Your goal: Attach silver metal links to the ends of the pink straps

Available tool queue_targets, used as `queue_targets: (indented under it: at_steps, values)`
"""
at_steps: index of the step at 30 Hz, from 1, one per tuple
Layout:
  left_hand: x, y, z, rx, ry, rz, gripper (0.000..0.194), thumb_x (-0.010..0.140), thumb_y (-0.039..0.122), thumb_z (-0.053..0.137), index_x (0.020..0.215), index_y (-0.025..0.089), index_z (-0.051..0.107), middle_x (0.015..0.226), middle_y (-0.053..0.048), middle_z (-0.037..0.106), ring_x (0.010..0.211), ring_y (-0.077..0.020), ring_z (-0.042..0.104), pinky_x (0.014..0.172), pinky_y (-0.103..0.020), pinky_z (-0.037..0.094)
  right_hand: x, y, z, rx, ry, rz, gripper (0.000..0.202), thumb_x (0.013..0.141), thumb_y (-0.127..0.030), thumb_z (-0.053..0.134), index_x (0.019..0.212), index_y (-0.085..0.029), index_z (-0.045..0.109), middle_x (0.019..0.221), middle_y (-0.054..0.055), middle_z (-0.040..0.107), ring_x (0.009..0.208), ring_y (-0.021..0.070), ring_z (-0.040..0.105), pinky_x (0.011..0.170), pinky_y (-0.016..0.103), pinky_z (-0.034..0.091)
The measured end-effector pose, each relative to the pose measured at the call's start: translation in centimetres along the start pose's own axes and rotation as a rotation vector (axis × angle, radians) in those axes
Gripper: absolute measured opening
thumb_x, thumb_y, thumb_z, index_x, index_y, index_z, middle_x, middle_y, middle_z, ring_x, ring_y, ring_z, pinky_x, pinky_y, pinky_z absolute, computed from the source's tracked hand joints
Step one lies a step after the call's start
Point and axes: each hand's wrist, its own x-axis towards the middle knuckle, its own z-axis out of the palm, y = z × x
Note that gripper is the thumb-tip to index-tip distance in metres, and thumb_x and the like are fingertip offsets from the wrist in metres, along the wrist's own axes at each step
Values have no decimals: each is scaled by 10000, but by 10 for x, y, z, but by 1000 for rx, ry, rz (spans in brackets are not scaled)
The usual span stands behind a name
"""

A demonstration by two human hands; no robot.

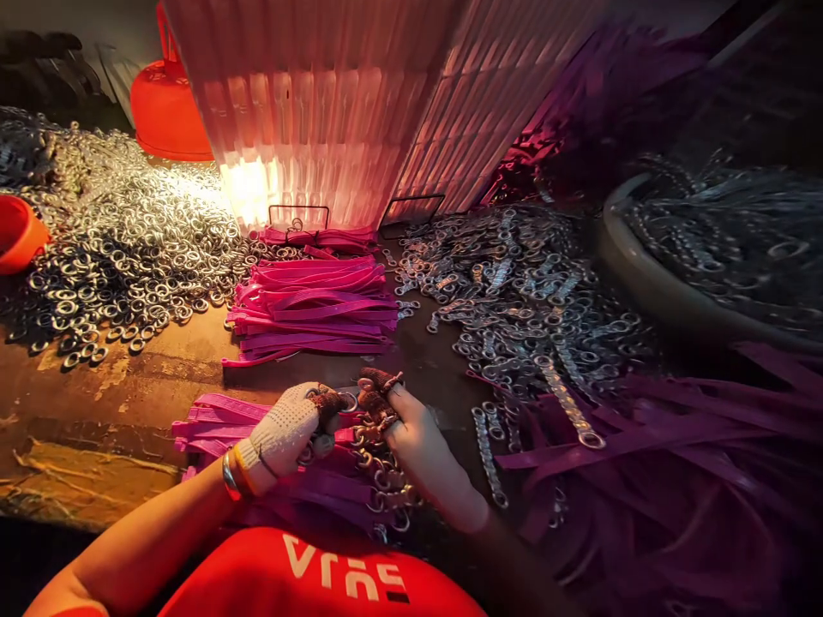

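Note:
My left hand [283,433], in a pale dotted knit glove with dark fingertips, pinches a small metal ring [351,402] above the bench. Close beside it on the right, my right hand [417,437] has its fingers closed. Dark coverings wrap its fingertips, and whatever it grips is hidden. Below the two hands, short metal chain pieces with end rings [386,480] lie on a bundle of magenta straps [296,490]. Just beyond is a neat stack of magenta straps [315,300].
At the left is a large heap of metal rings [129,257], with an orange cup [19,233] and an orange lamp [171,111]. Corrugated panels [321,111] stand behind. Chain pieces [514,283], a basin [662,278] and loose purple straps [662,480] fill the right.

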Motion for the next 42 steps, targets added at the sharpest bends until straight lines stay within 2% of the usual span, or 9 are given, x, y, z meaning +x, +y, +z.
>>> queue_targets:
  at_steps: [7, 13, 18, 21, 25, 29, 32, 35, 42]
  values:
    - [-3, 3, -1, 144, 15, 15, 477, 877, 589, 555, 632, 182, 518, 433, 23, 464, 332, -84, 369, 321, -193, 238, 4, -4, 1, -237, -85, -229, 393, 852, -171, 449, 1196, -193, 638, 1133, 104, 687, 1073, 232, 624, 946, 371, 494]
    - [3, -11, -6, 81, 8, -9, 417, 857, 546, 566, 653, 190, 494, 445, 42, 435, 324, -77, 338, 319, -195, 214, 0, -11, 1, -788, -121, -445, 72, 733, -198, 573, 677, -175, 611, 749, 102, 629, 738, 219, 559, 681, 324, 411]
    - [11, 2, -3, -172, 31, -14, 321, 757, 434, 664, 689, 192, 464, 510, 72, 396, 359, -54, 325, 353, -180, 224, -2, -3, 3, -555, -157, -229, 209, 899, -312, 534, 842, -176, 683, 784, 68, 690, 706, 193, 597, 632, 276, 401]
    - [15, 21, -8, -6, -32, -16, 316, 804, 465, 632, 727, 185, 509, 508, 75, 378, 352, -58, 298, 337, -182, 185, 11, 9, -12, -370, -108, -81, 305, 965, -381, 467, 943, -191, 705, 756, 24, 701, 680, 179, 599, 608, 257, 417]
    - [30, 34, -24, 351, 23, 26, 292, 869, 460, 543, 844, 176, 607, 552, 44, 460, 382, -86, 358, 353, -194, 218, 42, 31, -39, -552, 119, -42, 245, 916, -249, 497, 1007, -168, 709, 908, 76, 728, 857, 210, 628, 769, 287, 474]
    - [54, 33, -25, 935, 178, 384, 149, 844, 208, 542, 837, 163, 684, 759, -49, 637, 682, -166, 578, 618, -244, 455, 65, 42, -44, -818, 105, -15, 255, 801, -76, 527, 962, -123, 719, 1251, 175, 653, 1129, 275, 583, 974, 357, 443]
    - [71, 34, -12, 1220, 191, 523, 368, 801, 85, 523, 1119, 170, 687, 1086, -106, 656, 955, -238, 617, 834, -311, 484, 66, 41, -35, -843, 98, -12, 264, 789, -63, 523, 954, -101, 726, 1275, 201, 636, 1131, 309, 577, 980, 392, 445]
    - [87, 36, 2, 1330, 135, 460, 447, 870, 118, 485, 1295, 191, 605, 1272, -145, 565, 949, -266, 638, 821, -365, 498, 62, 39, -28, -848, 99, -3, 281, 788, -53, 504, 955, -103, 726, 1237, 189, 656, 1091, 296, 595, 963, 382, 460]
    - [105, 32, 18, 1273, 167, 386, 263, 916, 139, 459, 1087, 140, 659, 1123, -186, 562, 822, -276, 655, 742, -427, 504, 64, 56, -28, -724, 87, -89, 294, 760, -89, 472, 895, -153, 725, 1189, 162, 675, 1096, 275, 605, 976, 379, 477]
